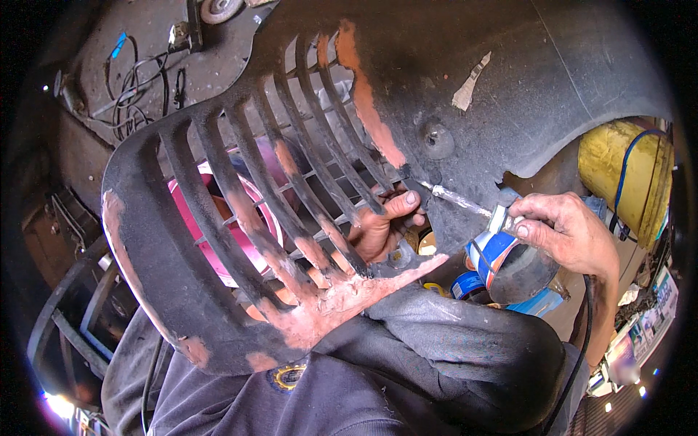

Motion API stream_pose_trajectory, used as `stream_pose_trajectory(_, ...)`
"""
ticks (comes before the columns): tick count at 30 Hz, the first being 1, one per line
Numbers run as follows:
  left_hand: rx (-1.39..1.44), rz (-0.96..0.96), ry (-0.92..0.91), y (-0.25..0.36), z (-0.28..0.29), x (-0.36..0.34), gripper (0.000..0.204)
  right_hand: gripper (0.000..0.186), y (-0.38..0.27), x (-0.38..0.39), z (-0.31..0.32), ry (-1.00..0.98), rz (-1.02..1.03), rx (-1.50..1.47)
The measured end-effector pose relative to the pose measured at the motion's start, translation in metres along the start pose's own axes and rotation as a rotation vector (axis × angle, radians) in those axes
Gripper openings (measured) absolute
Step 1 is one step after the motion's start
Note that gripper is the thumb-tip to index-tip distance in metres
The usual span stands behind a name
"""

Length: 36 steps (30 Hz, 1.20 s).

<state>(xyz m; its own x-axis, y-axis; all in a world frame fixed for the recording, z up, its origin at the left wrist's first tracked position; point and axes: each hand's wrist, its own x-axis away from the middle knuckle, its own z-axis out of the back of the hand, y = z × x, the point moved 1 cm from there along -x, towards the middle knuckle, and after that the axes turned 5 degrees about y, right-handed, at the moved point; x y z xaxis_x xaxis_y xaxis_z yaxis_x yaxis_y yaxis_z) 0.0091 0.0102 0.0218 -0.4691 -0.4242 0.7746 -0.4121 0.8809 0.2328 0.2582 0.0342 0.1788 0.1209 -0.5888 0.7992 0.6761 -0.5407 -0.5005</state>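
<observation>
A black plastic car bumper (494,138) with a slatted grille rests across my lap. Pinkish filler (320,312) covers parts of its slats, lower corner and rim. My right hand (563,232) grips a soldering iron (462,200) with a silvery shaft and a black cable. Its tip meets the bumper at the inner end of the slats, beside a reddish filler strip (371,116). From behind the grille, my left hand (382,229) reaches up, its thumb over the end of a slat and its fingers curled around it, partly hidden by the plastic.
Behind the slats sits a pink round container (211,254). A yellow bucket (629,174) stands at the right, with a blue-and-white can (494,254) below my right hand. Loose cables (134,87) lie on the floor at the upper left, near a small wheel (220,9).
</observation>
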Motion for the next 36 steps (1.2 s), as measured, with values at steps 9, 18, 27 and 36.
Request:
stream_pose_trajectory(9, 0.115, 0.063, -0.012, 0.002, 0.002, 0.000, 0.021, 0.025, -0.008, 0.000, 0.002, -0.017, -0.072, -0.003)
stream_pose_trajectory(18, 0.161, 0.012, -0.029, 0.002, -0.003, 0.003, 0.018, 0.025, 0.013, 0.005, -0.001, 0.053, 0.084, -0.006)
stream_pose_trajectory(27, -0.007, 0.043, -0.026, 0.010, -0.006, 0.005, 0.020, 0.025, 0.009, 0.003, 0.000, 0.033, 0.064, -0.008)
stream_pose_trajectory(36, -0.004, 0.006, 0.017, 0.004, -0.007, 0.001, 0.023, 0.024, 0.006, 0.003, 0.001, 0.023, 0.011, -0.046)
